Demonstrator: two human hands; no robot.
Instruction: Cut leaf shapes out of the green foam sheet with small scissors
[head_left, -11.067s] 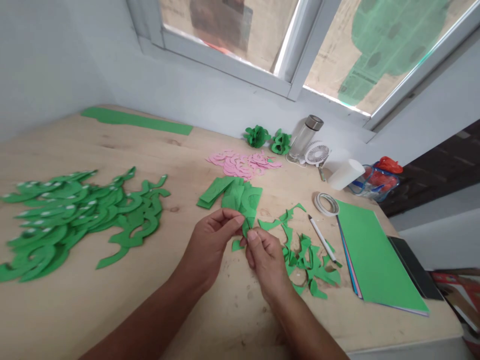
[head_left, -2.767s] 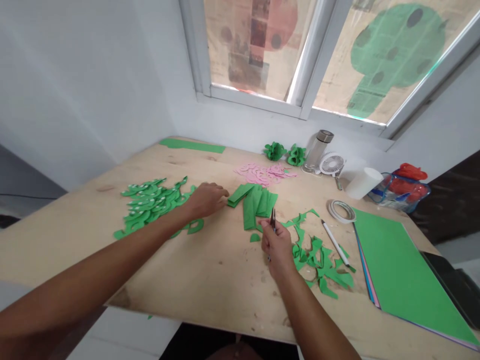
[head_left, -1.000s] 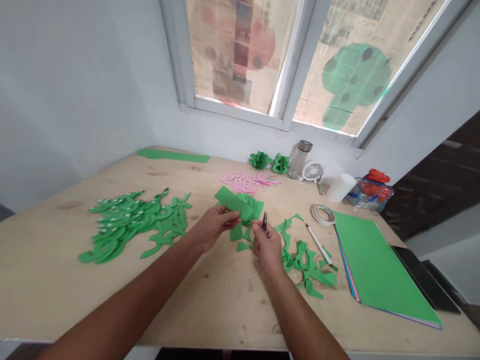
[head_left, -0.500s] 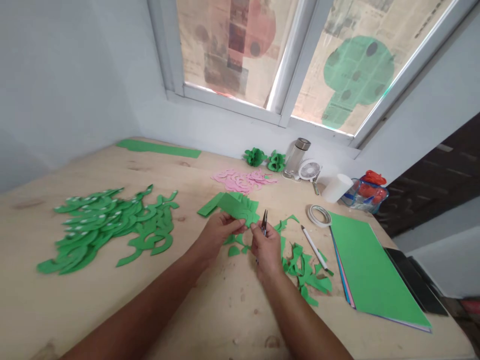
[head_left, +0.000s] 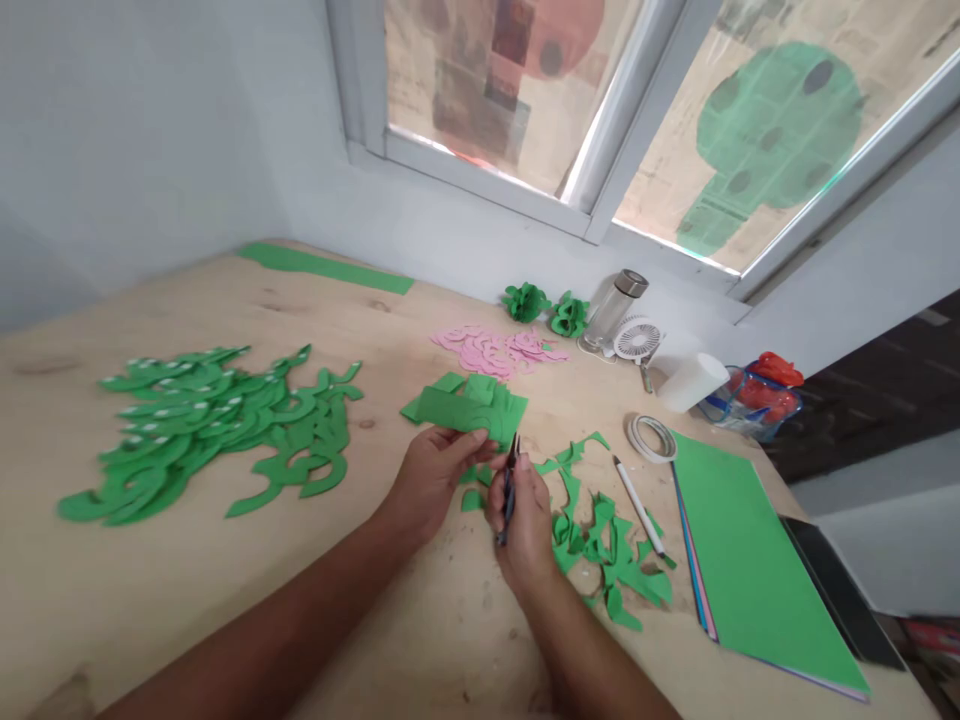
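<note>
My left hand (head_left: 435, 470) pinches a strip of green paper (head_left: 454, 408) between thumb and fingers, with a curved outline faintly visible at its right end. My right hand (head_left: 523, 520) is closed around a small pair of scissors (head_left: 510, 490) with dark handles, the blades pointing up beside the strip's right end. More green paper pieces (head_left: 491, 390) lie just behind the strip. Right of my right hand, green paper scraps (head_left: 607, 540) are scattered on the wooden table (head_left: 420, 630).
Curved green cutouts (head_left: 217, 430) are heaped at the left. Pink cutouts (head_left: 495, 350) and green paper balls (head_left: 525, 301) lie at the back, near a bottle (head_left: 615, 310) and small fan (head_left: 637, 339). At right are a tape roll (head_left: 651, 439), white pen (head_left: 637, 508) and green sheets (head_left: 765, 550).
The scissors have turned more into view in my right hand, and the green strip now lies flatter and lower. The whole view has tilted and shifted slightly.
</note>
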